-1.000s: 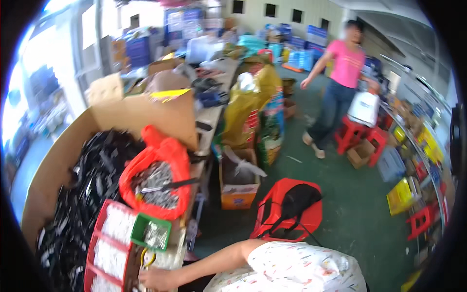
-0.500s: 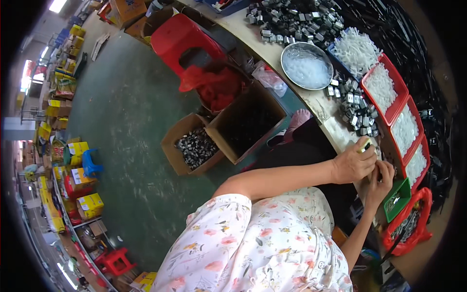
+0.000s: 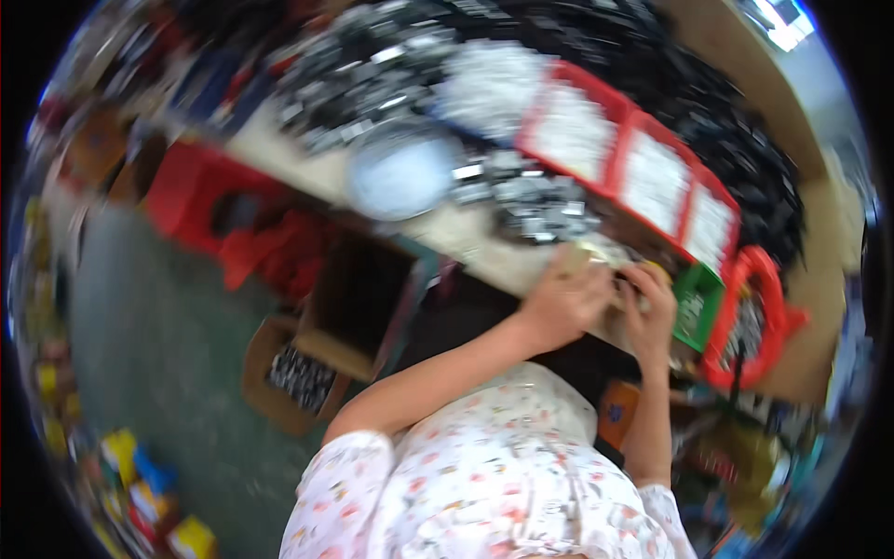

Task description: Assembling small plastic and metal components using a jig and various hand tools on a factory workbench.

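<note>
Over the front edge of the workbench [image 3: 484, 258], my left hand [image 3: 566, 303] is closed around a small pale yellow piece [image 3: 587, 252], its kind too blurred to tell. Close beside it, my right hand [image 3: 649, 312] has its fingers bent together in a pinch, and what lies between them is hidden. Small black-and-silver blocks [image 3: 540, 207] are heaped just beyond my left hand. Nearest my right hand stands a green tray [image 3: 698, 307] with small parts in it.
Red trays [image 3: 610, 177] of white pieces line the bench, with a round metal dish [image 3: 400, 172] to their left. A red bag [image 3: 768, 359] of metal parts sits at the right. Below are cardboard boxes [image 3: 321, 349] and a red stool [image 3: 191, 186]. Black strips [image 3: 745, 140] pile behind.
The whole view has swung to the right, so the bench and both hands appear further left, and the picture is now blurred. My hands stay close together at the bench edge.
</note>
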